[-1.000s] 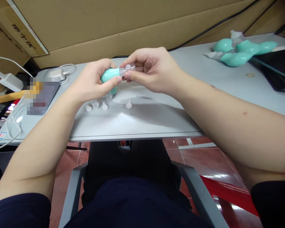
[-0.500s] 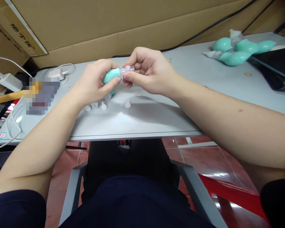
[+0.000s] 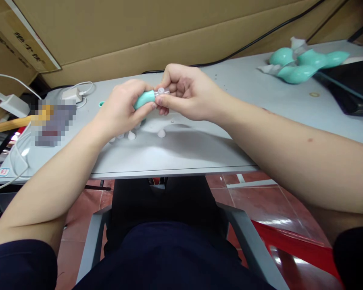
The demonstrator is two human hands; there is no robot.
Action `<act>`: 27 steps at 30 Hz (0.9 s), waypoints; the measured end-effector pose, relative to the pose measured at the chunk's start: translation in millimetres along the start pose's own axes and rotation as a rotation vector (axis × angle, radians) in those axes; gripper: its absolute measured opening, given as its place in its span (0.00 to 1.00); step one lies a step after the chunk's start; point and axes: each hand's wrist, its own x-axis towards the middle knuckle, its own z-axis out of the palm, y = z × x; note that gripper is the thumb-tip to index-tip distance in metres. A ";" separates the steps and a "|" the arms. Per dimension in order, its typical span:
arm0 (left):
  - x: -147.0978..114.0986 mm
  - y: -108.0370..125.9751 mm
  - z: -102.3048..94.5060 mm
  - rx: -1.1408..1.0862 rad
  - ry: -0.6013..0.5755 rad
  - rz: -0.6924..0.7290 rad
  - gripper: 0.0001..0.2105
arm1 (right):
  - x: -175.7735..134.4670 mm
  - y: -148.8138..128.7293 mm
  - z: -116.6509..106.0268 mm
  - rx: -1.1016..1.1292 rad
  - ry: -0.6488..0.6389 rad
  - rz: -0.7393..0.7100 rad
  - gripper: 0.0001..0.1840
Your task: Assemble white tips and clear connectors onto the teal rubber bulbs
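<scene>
Left hand [image 3: 124, 104] wrapped round a glossy turquoise, rubber-like bulb [image 3: 144, 99]; right hand [image 3: 189, 94] pinching the clear plastic tubular nozzle [image 3: 161, 92] at the bulb's neck, both held above the grey table [image 3: 175, 157]. The bulb is presumably light, soft and slightly slippery, best cupped round its body; the nozzle, probably stiff, suits a fingertip pinch. Counted: one bulb, one nozzle in hand; at least three further turquoise bulbs [image 3: 299, 75], far right; two white teardrop-shaped pieces [image 3: 161, 133] plainly visible.
</scene>
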 end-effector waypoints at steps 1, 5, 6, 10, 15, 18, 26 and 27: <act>0.2 3.5 -0.8 -0.001 0.022 -0.009 0.14 | 0.4 -2.6 1.2 0.018 0.012 -0.012 0.33; 4.4 16.1 -5.2 0.037 0.103 -0.026 0.19 | 0.9 -15.4 -2.2 -0.014 0.073 -0.039 0.35; 5.5 17.2 -6.2 0.051 0.114 -0.025 0.20 | 0.6 -17.5 -5.8 -0.044 0.084 -0.025 0.36; 7.6 10.8 -10.0 0.057 0.121 0.001 0.21 | -2.6 -17.1 -27.0 -0.257 0.042 0.048 0.36; 6.4 -2.6 -12.9 0.028 0.093 -0.018 0.18 | -5.8 -6.3 -34.4 -0.622 -0.363 0.082 0.21; 6.3 -5.6 -12.9 0.026 0.089 -0.030 0.18 | -7.0 -1.4 -21.9 -0.715 -0.457 0.051 0.12; 7.4 -4.2 -16.7 0.042 0.086 -0.044 0.17 | -6.0 -2.7 -30.6 -0.418 -0.293 0.010 0.08; 7.4 -3.5 -17.2 0.040 0.089 -0.047 0.16 | -4.7 -2.9 -34.1 -0.316 -0.200 0.001 0.11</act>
